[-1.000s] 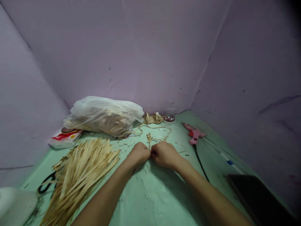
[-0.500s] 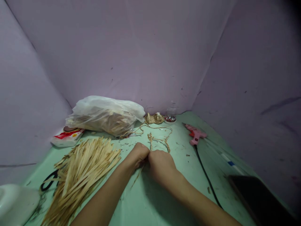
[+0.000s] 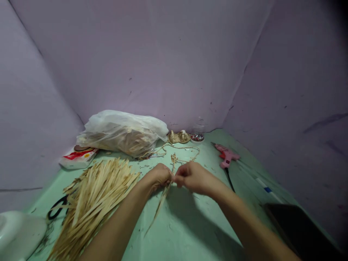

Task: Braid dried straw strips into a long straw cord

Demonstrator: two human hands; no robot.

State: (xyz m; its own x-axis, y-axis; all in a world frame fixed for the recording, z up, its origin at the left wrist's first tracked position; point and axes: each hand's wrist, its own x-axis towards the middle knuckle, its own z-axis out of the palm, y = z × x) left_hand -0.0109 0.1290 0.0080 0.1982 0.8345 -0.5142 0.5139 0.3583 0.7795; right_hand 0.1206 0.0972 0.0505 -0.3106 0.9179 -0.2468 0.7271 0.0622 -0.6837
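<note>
My left hand (image 3: 159, 176) and my right hand (image 3: 192, 177) meet above the green table (image 3: 190, 224), both pinched on a thin braided straw cord (image 3: 173, 159). The braid rises a little beyond my fingers and trails off in a loop toward the back. Loose straw strands (image 3: 159, 208) hang from my fingers down to the table toward me. A big heap of flat pale straw strips (image 3: 92, 199) lies just left of my left forearm.
A clear plastic bag of straw (image 3: 122, 134) sits at the back left beside a red and white packet (image 3: 77, 157). A small woven straw piece (image 3: 178, 137), a bead dish (image 3: 197, 137), a pink glue gun (image 3: 225, 155) with black cable, black scissors (image 3: 56, 212) and a dark tablet (image 3: 296, 228) lie around.
My right hand has lifted and shifted right, away from my body. The loose straw strands now hang free below my hands, longer in view than before.
</note>
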